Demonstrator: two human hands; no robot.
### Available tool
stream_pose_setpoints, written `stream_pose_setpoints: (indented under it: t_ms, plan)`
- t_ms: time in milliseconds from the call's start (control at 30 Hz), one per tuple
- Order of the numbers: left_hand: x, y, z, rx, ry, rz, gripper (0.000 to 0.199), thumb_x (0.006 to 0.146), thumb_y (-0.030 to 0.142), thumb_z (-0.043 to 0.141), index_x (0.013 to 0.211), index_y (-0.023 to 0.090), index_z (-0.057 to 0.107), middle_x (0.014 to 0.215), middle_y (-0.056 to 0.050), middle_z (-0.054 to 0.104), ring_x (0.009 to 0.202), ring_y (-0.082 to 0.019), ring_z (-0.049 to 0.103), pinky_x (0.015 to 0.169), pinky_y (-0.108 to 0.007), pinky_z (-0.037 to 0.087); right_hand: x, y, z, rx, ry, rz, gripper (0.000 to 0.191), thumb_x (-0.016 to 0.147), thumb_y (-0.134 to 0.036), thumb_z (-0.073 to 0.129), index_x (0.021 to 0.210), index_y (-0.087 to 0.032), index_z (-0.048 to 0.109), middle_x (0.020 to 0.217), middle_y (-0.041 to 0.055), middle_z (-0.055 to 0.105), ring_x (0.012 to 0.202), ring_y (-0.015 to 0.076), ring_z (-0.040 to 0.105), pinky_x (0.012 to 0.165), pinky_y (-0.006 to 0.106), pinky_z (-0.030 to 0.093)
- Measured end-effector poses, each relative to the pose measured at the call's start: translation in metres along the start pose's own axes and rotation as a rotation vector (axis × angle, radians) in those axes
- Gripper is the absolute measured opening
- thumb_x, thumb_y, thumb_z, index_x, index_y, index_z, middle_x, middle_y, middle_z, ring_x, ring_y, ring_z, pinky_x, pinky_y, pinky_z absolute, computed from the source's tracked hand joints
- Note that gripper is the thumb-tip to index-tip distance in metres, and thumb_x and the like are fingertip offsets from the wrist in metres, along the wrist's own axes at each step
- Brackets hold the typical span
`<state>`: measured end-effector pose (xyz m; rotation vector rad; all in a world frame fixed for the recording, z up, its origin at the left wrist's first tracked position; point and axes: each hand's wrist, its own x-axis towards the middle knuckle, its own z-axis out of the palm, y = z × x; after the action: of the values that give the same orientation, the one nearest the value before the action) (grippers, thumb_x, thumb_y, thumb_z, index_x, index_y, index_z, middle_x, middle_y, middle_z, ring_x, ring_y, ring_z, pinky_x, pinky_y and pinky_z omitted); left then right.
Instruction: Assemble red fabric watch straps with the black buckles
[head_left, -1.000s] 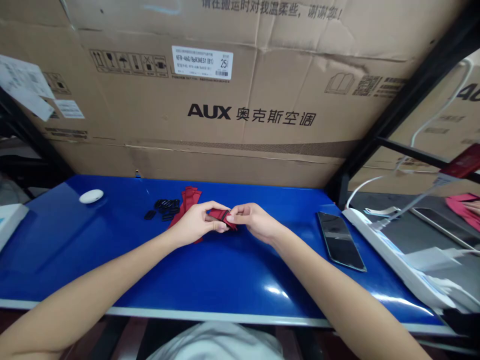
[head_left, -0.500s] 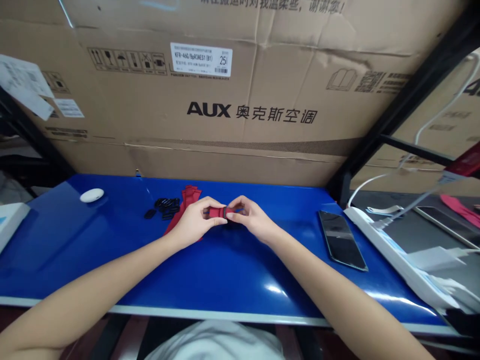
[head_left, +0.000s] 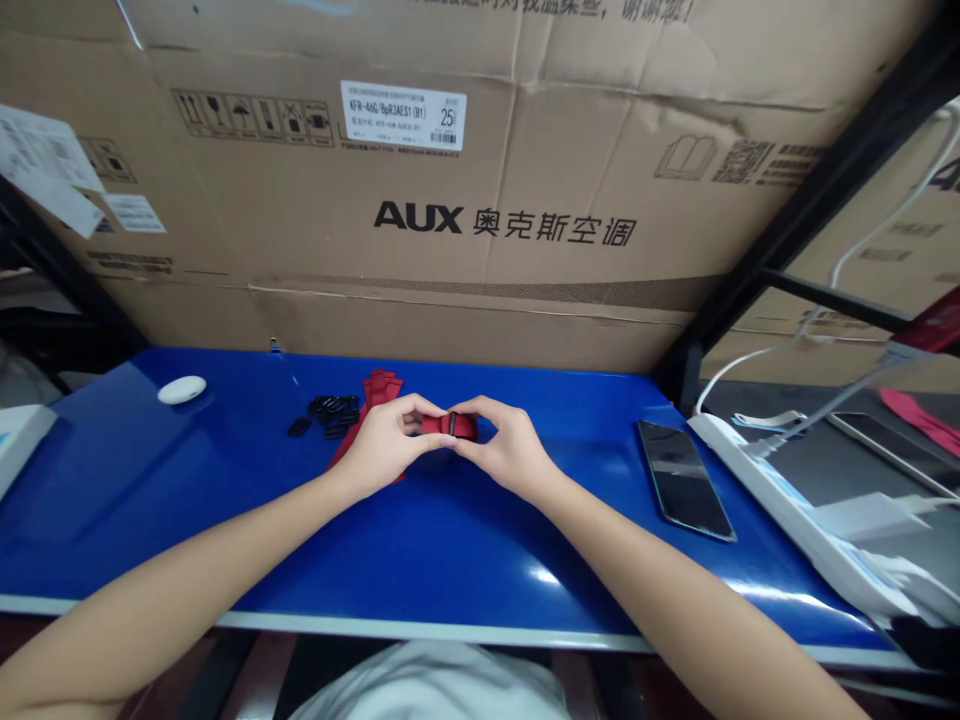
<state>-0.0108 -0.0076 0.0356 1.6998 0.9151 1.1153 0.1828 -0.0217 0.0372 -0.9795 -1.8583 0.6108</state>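
Between my hands, above the blue table, is a short red strap [head_left: 435, 427] with a black buckle [head_left: 454, 424] around it. My left hand [head_left: 394, 437] pinches the strap from the left, thumb below and index finger above. My right hand [head_left: 506, 440] closes thumb and index finger on the black buckle from the right, and some red strap shows inside its curl. Left of my left hand, red straps [head_left: 381, 388] lie in a bundle, partly hidden behind it. Several black buckles [head_left: 334, 412] form a small pile beside them.
A phone [head_left: 684, 480] lies at the right, near a white power strip [head_left: 795, 515] with cables. A white oval object [head_left: 182, 389] is at the back left, and a white box [head_left: 21, 445] at the left edge. Behind the table [head_left: 300, 560] stands a large cardboard box [head_left: 450, 300].
My right hand's fingers have shifted and now curve more widely around the buckle. More red strap shows on the buckle's right side. My left hand has barely moved.
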Motion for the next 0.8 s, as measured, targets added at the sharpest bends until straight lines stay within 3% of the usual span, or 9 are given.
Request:
stream_pose_setpoints:
  t_ms: [200,433,567,800]
  plan:
    - [-0.002,0.004,-0.002,0.045,-0.023,0.037,0.035,0.068,0.036,0.081,0.095,0.017,0.069,0.097,-0.006,0.07,0.09,-0.022,0.068,0.089,-0.037,0.055,0.0,-0.002,-0.007,0.084,-0.056,0.073,0.03,0.073,-0.035,0.076,0.099,-0.022,0.07,0.1,0.0053,0.072,0.094,0.0235,0.066,0.087,0.036,0.048]
    - [-0.002,0.004,-0.006,-0.004,-0.021,0.039,0.034,0.069,0.033,0.081,0.094,0.015,0.065,0.095,-0.006,0.07,0.084,-0.018,0.068,0.086,-0.035,0.056,0.003,0.003,-0.013,0.23,-0.086,0.122,0.033,0.068,-0.031,0.079,0.097,-0.019,0.067,0.098,0.0058,0.072,0.094,0.0224,0.066,0.091,0.037,0.049]
    - [0.0,0.003,-0.005,-0.061,-0.034,-0.02,0.034,0.07,0.032,0.081,0.094,0.015,0.062,0.095,-0.006,0.07,0.083,-0.017,0.068,0.083,-0.034,0.056,0.003,0.006,-0.013,0.161,-0.069,0.082,0.033,0.07,-0.03,0.077,0.099,-0.019,0.067,0.101,0.0059,0.071,0.096,0.0224,0.065,0.093,0.038,0.048]
    - [0.005,-0.002,-0.001,-0.25,-0.056,-0.157,0.031,0.073,0.034,0.079,0.087,0.014,0.059,0.075,-0.002,0.069,0.066,-0.015,0.068,0.07,-0.031,0.057,0.001,0.005,-0.008,0.051,-0.06,-0.003,0.033,0.072,-0.031,0.076,0.102,-0.02,0.068,0.102,0.0046,0.071,0.096,0.0209,0.066,0.089,0.034,0.048]
